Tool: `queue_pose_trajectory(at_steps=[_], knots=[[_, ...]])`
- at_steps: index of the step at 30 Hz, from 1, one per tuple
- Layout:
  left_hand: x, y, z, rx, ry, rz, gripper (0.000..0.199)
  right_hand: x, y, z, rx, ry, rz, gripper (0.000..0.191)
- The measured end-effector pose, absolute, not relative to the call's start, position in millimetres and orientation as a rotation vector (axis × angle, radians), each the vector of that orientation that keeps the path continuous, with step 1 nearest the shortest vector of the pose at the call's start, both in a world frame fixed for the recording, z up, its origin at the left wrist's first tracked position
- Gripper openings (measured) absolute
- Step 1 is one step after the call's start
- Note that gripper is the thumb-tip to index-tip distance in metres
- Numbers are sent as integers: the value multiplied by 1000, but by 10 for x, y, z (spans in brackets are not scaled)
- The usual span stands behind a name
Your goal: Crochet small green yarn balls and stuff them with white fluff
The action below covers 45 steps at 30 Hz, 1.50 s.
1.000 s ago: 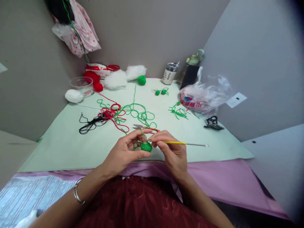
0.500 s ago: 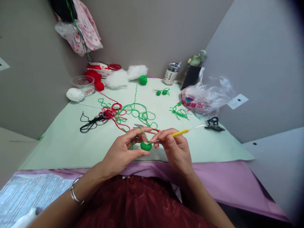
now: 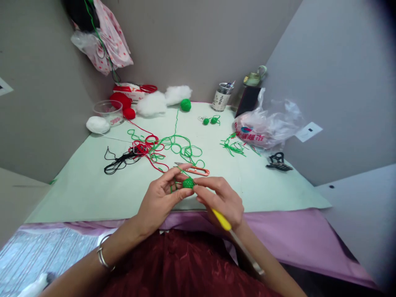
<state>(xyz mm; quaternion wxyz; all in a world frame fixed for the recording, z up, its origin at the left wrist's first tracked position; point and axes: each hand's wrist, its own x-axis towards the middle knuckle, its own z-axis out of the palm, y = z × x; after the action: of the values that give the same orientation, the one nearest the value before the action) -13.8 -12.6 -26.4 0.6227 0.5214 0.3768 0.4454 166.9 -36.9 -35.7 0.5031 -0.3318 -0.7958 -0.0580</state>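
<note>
Between the thumb and fingers of my left hand (image 3: 163, 189) sits a small green crochet piece (image 3: 188, 183), with green yarn looped round the fingers. My right hand (image 3: 222, 201) is closed, its thumb and forefinger pinching the right edge of that piece. A crochet hook with a yellow handle (image 3: 221, 219) lies in the right palm, its metal end pointing down toward my forearm. Just beyond the hands, orange-handled thread snips (image 3: 198, 170) rest on the table. Loose green yarn (image 3: 185, 148) is tangled behind them.
Red yarn (image 3: 145, 144) and black yarn (image 3: 119, 161) lie to the left. White stuffing (image 3: 151, 104), a green yarn ball (image 3: 185, 105) and a pen cup (image 3: 220, 98) stand at the back. Rightward are a plastic bag (image 3: 262, 128), green yarn scraps (image 3: 233, 146) and a black hair claw (image 3: 279, 161).
My right hand has turned the hook from pointing up and right to pointing down toward me. Its fingertips now pinch the crochet piece's edge. The left hand has barely moved.
</note>
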Motion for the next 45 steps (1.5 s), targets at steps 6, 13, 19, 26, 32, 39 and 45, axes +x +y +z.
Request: queue_pose_trajectory(at_steps=[6, 13, 19, 26, 32, 39, 45], knots=[[-74, -196, -253, 819, 631, 970, 46, 1567, -345, -494, -791, -1801, -296, 37], [-183, -52, -228, 714, 536, 838, 60, 1631, -328, -348, -733, -1521, 469, 29], [-213, 5, -216, 835, 582, 841, 53, 1729, -360, -323, -809, -1310, 803, 19], [-214, -1, -239, 860, 528, 789, 44, 1782, -284, -284, -734, -1049, 1187, 15], [-176, -53, -288, 1000, 590, 827, 55, 1640, -318, -315, -754, -1231, 995, 14], [-154, -57, -260, 1194, 723, 936, 57, 1612, -307, -351, -778, -1251, 952, 18], [-192, -58, -234, 1365, 736, 999, 50, 1623, -241, -301, -714, -1105, 1184, 23]])
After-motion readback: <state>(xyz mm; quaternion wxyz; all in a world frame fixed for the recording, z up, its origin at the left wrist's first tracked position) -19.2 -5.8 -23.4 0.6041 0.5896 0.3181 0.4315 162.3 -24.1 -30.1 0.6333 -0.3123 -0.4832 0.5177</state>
